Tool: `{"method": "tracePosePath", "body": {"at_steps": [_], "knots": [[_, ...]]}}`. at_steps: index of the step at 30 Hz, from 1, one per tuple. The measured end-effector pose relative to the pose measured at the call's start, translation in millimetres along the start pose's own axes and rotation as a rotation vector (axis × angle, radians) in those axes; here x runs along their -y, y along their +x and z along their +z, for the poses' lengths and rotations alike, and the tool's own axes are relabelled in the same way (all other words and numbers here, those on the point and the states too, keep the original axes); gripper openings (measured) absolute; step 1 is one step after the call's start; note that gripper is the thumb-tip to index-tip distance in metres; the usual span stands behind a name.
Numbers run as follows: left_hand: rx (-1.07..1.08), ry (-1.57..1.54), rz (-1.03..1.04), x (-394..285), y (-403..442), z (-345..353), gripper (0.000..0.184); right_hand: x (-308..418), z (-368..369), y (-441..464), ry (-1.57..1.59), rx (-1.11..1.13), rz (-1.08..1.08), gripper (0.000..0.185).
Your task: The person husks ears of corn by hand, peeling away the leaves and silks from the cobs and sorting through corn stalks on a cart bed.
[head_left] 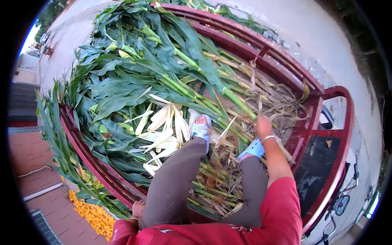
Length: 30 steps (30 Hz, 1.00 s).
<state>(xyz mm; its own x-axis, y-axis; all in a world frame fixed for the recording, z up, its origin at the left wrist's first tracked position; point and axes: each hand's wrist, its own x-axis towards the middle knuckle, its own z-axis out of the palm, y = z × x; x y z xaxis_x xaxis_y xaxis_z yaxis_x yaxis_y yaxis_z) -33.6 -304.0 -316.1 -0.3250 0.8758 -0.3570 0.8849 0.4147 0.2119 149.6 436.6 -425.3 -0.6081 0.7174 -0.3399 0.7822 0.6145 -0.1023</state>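
My right hand (264,127) is closed around the butt end of a green corn stalk (239,103), whose long leaves stretch up and left over the pile. My left hand (139,209), partly hidden by my leg, grips the red side rail (96,173) of the cart at the lower left. Leafy corn stalks (122,90) fill the left and middle of the cart bed. Pale peeled corn husks (165,126) lie beside my left foot, which wears a light blue clog (200,130). The other clog (254,149) is near my right hand.
Dry stalks and leaves (281,92) litter the bed's right side. A far red rail (249,38) and a front frame (347,118) bound the cart. Yellow corn cobs (92,214) are heaped on the ground at lower left. Handlebar and mirror (341,204) stand at right.
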Motion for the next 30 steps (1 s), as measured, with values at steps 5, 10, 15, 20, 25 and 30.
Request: {"method": "tracePosePath", "body": {"at_steps": [5,10,15,20,25,30], "knots": [[-0.037,0.042,-0.018,-27,18,-32,0.015,67,-104,-68,-0.172,-0.026,-0.088,0.037],[-0.209,-0.106,-0.036,-48,11,-66,0.016,117,-217,-126,-0.158,-0.239,-0.101,0.032],[-0.342,-0.057,-0.055,-53,-2,-64,0.019,158,-334,-237,-0.082,-0.235,-0.319,0.036],[-0.348,-0.059,-0.035,-50,-9,-57,0.024,102,-343,-423,0.559,0.259,-0.084,0.036],[-0.092,-0.241,-0.410,-59,11,-60,0.047,55,-294,-635,0.779,0.575,0.334,0.035],[-0.327,-1.976,-0.681,-71,165,-102,0.086,62,-286,-718,0.501,0.296,0.283,0.040]]}}
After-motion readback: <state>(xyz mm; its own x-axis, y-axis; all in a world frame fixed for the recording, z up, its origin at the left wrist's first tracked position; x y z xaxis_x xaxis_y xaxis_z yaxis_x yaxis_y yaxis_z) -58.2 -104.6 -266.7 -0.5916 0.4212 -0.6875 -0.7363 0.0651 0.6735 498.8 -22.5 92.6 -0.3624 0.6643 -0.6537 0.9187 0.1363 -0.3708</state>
